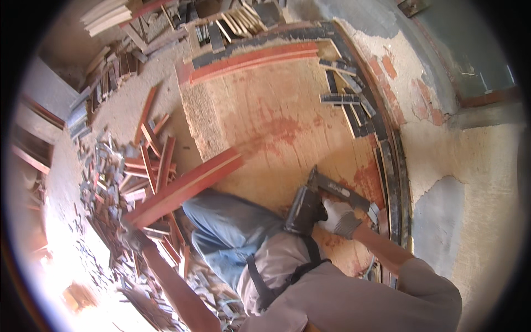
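Note:
In my gloved left hand (134,238) is the lower left end of a long red wooden bar (188,187) with a paler strip along it. The bar slants up to the right, its far end over the stained wooden board (238,105) in front of me. My right hand (339,219), in a pale glove with a grey cuff, is closed round the handle of a black nail gun (303,210), close to my lap. Its long magazine points toward the right side of the board. The fingers of my left hand are partly hidden.
Red wooden strips (254,60) lie along the board's far edge. Short dark wood pieces (351,99) are stacked at its right corner, and more lumber (238,25) sits behind. On my left is a heap of scrap offcuts (127,182). A peeling wall (420,105) stands at right.

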Demonstrator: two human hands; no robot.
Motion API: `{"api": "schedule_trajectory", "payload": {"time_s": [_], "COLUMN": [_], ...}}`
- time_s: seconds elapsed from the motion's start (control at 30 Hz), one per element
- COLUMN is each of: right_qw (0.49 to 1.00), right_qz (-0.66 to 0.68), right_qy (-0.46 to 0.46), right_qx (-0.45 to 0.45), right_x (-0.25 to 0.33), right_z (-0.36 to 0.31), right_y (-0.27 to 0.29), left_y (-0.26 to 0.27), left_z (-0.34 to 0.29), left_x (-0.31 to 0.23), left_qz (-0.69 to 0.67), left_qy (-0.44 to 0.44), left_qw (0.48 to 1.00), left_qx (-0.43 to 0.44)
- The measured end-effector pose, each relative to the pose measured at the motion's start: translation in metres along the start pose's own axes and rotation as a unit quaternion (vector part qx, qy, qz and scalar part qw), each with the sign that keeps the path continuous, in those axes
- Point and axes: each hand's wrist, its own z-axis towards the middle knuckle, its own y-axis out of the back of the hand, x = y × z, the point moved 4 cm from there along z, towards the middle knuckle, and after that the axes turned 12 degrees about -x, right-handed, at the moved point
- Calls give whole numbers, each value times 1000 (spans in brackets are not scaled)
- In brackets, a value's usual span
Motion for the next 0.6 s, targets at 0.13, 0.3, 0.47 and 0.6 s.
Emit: {"api": "schedule_trajectory", "payload": {"time_s": [0.13,0.3,0.47,0.6], "right_qw": [971,959,960,966], "right_qz": [80,-101,-148,-197], "right_qy": [117,195,175,150], "right_qx": [-191,-178,-160,-76], "right_x": [-1,25,57,63], "right_z": [110,343,481,529], "right_y": [69,97,103,94], "left_y": [-28,-114,-126,-123], "left_z": [-102,-326,-365,-362], "left_x": [-49,-116,-126,-124], "left_qz": [-117,-113,-36,-46], "left_qy": [-243,-476,-478,-467], "left_qw": [962,815,810,811], "left_qx": [49,311,339,351]}}
